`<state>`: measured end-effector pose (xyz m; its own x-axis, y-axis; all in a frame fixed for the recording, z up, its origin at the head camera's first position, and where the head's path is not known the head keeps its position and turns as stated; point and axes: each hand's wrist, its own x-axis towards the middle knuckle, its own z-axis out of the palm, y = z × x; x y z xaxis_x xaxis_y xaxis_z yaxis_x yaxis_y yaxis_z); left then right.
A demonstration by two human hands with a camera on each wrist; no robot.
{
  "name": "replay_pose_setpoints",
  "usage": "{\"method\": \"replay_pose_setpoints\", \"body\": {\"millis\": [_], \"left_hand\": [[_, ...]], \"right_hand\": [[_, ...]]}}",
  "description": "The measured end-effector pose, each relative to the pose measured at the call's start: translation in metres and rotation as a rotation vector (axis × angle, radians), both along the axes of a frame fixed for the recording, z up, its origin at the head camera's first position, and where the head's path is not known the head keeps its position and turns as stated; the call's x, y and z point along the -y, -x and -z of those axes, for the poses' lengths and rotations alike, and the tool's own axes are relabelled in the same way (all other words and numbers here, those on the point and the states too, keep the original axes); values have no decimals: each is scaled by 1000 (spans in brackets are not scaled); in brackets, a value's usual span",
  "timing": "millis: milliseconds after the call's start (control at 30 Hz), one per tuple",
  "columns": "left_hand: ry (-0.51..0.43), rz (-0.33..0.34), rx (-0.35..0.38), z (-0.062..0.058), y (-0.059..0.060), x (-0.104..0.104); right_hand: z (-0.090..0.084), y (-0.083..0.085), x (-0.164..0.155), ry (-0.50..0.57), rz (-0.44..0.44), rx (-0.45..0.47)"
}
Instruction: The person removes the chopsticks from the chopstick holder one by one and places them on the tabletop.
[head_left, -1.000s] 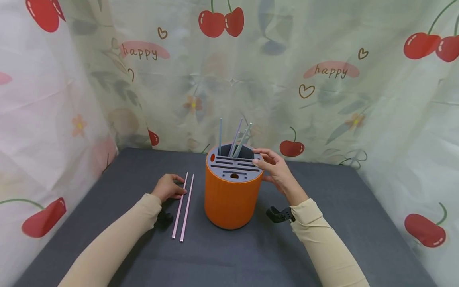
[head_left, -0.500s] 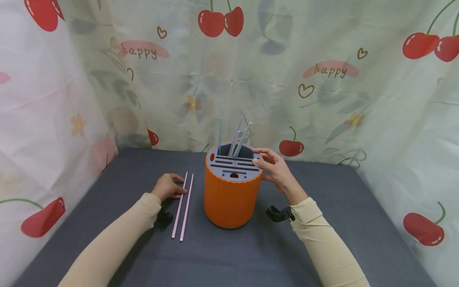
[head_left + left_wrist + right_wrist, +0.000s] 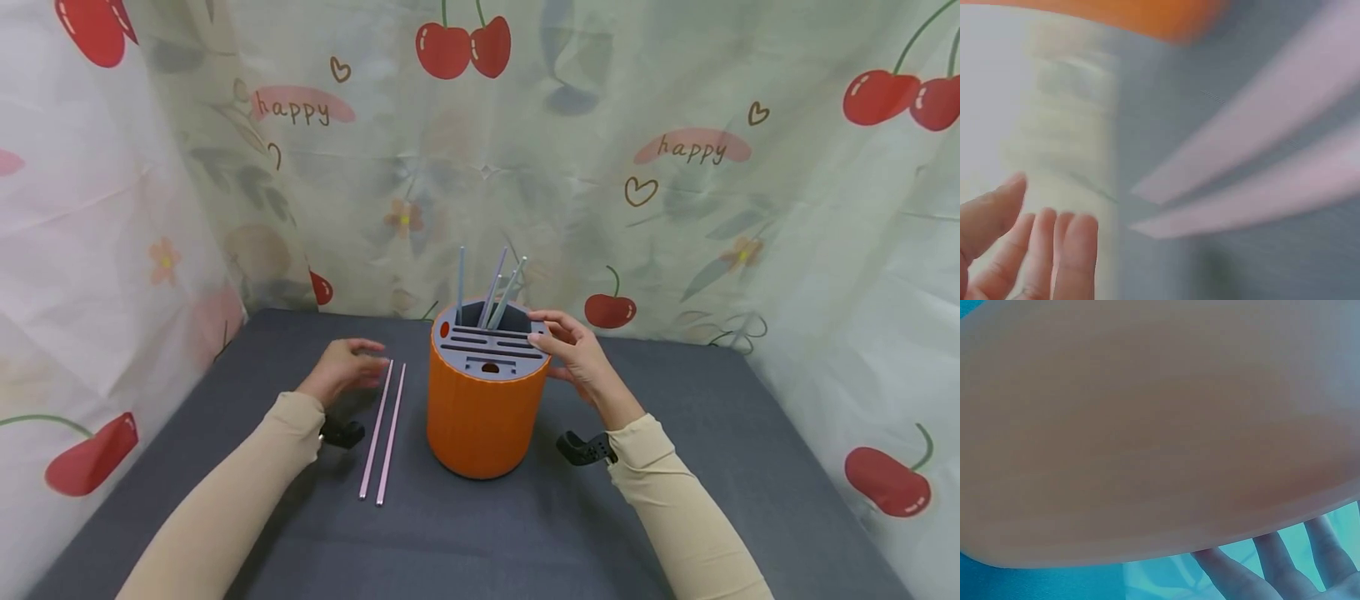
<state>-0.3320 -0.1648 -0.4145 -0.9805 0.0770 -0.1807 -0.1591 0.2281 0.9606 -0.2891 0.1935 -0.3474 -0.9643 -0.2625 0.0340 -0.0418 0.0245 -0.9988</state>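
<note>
- Two pink chopsticks (image 3: 392,434) lie side by side, roughly parallel, on dark table (image 3: 480,542); between left hand and orange holder (image 3: 483,425); apart from each other
- Left hand (image 3: 345,368) released, fingers loosely extended, somewhat blurred; just beside chopsticks' far ends; left wrist view shows fingers clear of both
- Right hand (image 3: 588,358) grasping holder's right side near rim; chopsticks well apart from it, across holder
- Holder upright between hands; thin sticks (image 3: 461,283) stand in its rear compartment, some tilted; slotted grey top (image 3: 491,346) in front of them
</note>
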Motion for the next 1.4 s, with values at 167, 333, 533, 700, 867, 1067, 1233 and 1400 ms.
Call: {"method": "replay_pose_setpoints", "body": {"millis": [167, 333, 533, 700, 867, 1067, 1233, 1400], "left_hand": [[-182, 13, -219, -80, -15, -21], [-327, 80, -393, -138, -38, -53], [-194, 227, -414, -150, -45, -88], [-30, 285, -366, -143, -41, -105], [92, 308, -360, -139, -36, -111], [172, 330, -365, -136, -35, -116], [162, 318, -407, -139, -35, -117], [-91, 241, -571, -161, -37, -106]], "right_hand": [[0, -1, -1, -7, 11, 0], [1, 0, 0, -9, 9, -3], [1, 1, -1, -10, 9, -1], [1, 1, -1, -13, 11, 0], [2, 1, 0, -3, 6, -2], [2, 1, 0, -2, -2, -4], [2, 1, 0, -3, -1, -3], [2, 1, -1, -2, 4, -3]]}}
